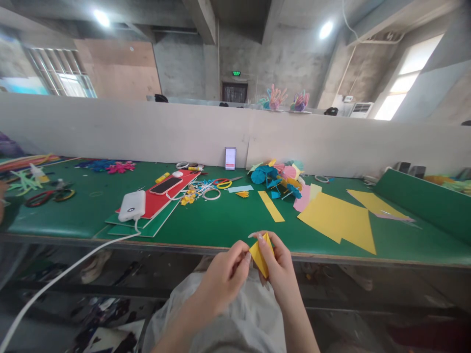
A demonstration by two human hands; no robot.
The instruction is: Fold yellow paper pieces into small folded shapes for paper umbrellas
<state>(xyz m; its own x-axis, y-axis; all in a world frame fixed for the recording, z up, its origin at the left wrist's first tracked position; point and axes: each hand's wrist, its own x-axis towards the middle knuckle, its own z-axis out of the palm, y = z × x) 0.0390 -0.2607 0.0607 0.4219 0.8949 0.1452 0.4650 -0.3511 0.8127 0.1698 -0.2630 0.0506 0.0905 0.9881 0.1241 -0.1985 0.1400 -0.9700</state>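
A small folded piece of yellow paper (260,256) is held between both hands, just in front of the table's near edge. My left hand (228,274) pinches its left corner between thumb and fingers. Around its right side my right hand (278,264) is closed, thumb on the front face and fingers behind. On the green table (221,220) beyond the hands lie a yellow paper strip (271,206), a light blue strip (241,189) and a small orange-yellow folded piece (242,194).
Large yellow sheets (338,220) lie to the right, beside a pile of blue and pink paper pieces (274,177). Yellow-handled scissors (223,184), a red board (162,196), a phone and a white power bank (132,205) with a cable are at the left.
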